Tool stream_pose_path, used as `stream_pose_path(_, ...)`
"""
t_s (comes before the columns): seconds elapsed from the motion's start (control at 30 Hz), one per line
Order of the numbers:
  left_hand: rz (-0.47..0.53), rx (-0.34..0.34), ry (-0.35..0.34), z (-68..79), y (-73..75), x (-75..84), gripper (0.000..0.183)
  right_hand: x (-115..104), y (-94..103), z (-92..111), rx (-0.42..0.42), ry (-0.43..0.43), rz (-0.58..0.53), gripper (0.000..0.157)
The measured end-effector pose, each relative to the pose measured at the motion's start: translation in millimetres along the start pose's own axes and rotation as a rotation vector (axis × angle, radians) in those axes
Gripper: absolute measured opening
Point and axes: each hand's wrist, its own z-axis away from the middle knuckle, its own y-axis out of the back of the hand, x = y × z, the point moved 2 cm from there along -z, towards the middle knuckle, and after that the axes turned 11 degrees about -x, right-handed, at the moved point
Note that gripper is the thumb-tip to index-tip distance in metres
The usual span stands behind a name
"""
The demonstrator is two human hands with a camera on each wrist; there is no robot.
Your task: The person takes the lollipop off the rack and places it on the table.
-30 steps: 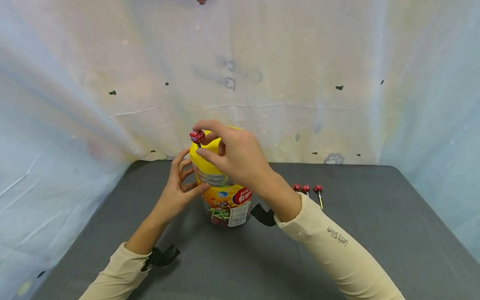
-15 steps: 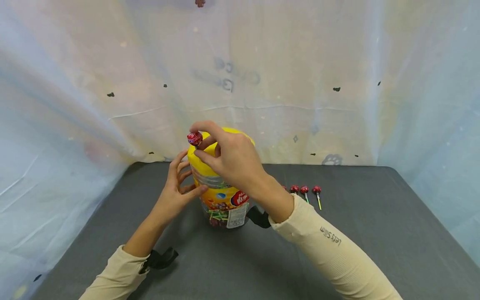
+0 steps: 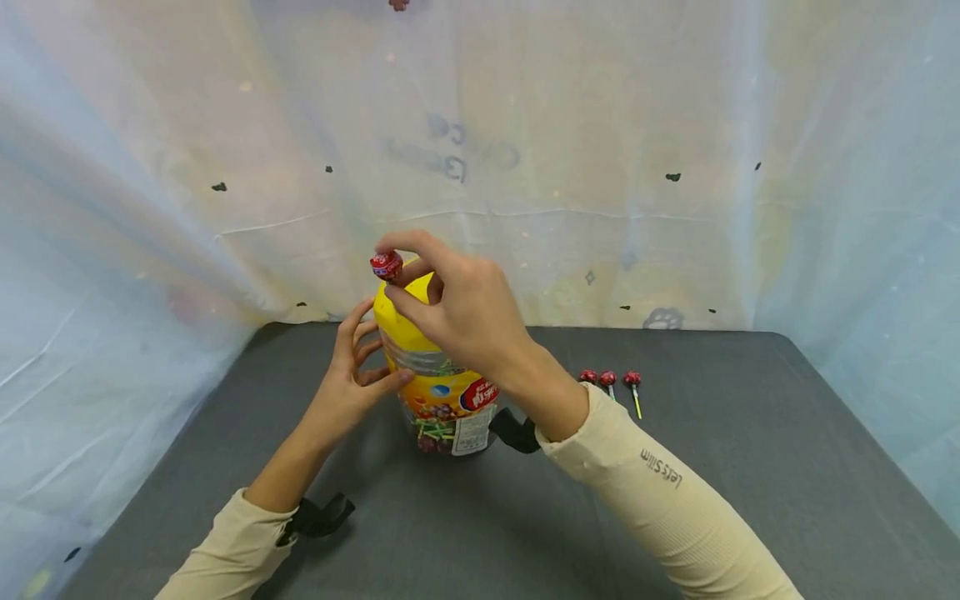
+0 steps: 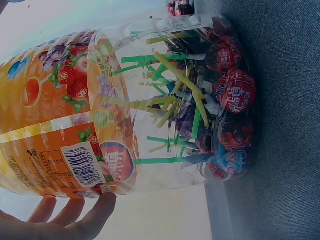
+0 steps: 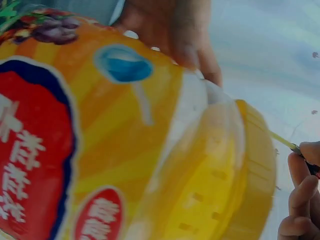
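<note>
A clear plastic jar [image 3: 442, 393] with an orange label and a yellow lid [image 3: 401, 321] stands upright on the table. My left hand [image 3: 360, 367] grips its left side, thumb toward me. Above the lid, my right hand [image 3: 476, 312] pinches a red-wrapped lollipop [image 3: 386, 265], candy end up. In the right wrist view, its yellow stick [image 5: 283, 140] reaches down to the lid's edge, where the lower end is hidden. Through the jar wall, the left wrist view shows several lollipops [image 4: 236, 92] heads down, with green and yellow sticks.
Lollipops lie in a row on the dark grey table [image 3: 720, 442], right of the jar; the rightmost lollipop [image 3: 633, 380] shows its yellow stick. My right forearm partly covers the row. A pale patterned curtain [image 3: 562, 150] hangs behind and on both sides.
My right hand has risen slightly with the lollipop over the lid. The left hand and jar stay in place. One tabled lollipop at the row's left is now hidden by my arm.
</note>
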Motion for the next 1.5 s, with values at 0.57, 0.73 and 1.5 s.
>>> stream_pose_path(0.57,0.021,0.018,0.000,0.0,-0.6,0.7,0.097,-0.6,12.6,10.8,-0.004,-0.018,-0.051,0.032)
stream_pose_path(0.73,0.010,0.020,-0.016,-0.6,1.0,2.3,0.097,-0.1,19.2,19.2,0.002,-0.022,-0.067,0.033)
stream_pose_path(1.5,0.003,0.008,-0.018,-1.2,1.7,2.4,0.100,20.7,42.6,72.4,-0.029,-0.159,-0.043,0.037)
